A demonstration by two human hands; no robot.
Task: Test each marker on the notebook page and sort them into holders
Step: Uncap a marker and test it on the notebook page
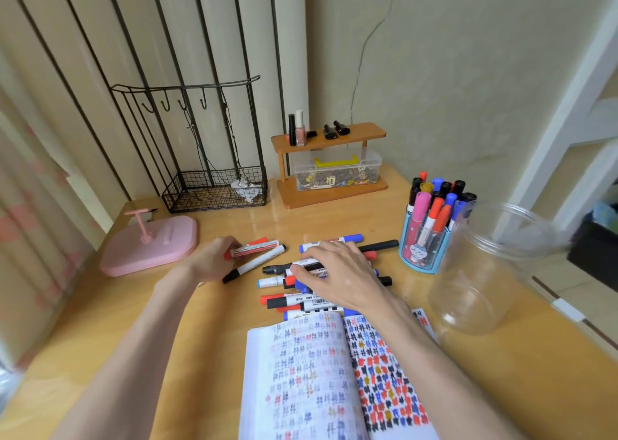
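An open notebook [311, 372] covered in coloured marks lies at the desk's near edge. Beyond it is a loose pile of markers [301, 301] in red, blue and black. My right hand [337, 272] lies palm down on the pile, its fingers curled over a white-barrelled marker [311, 262]. My left hand [214, 259] grips a red marker [257, 246] at the pile's left; a black-capped white marker [257, 263] lies just under it. A blue holder [423, 250] full of upright markers stands at the right. Beside it sits an empty clear jar [485, 272].
A pink flat case with a small stand [150, 245] lies at the left. A black wire rack [214, 185] and a wooden shelf [334, 165] with nail polish bottles and a clear box stand at the back against the wall.
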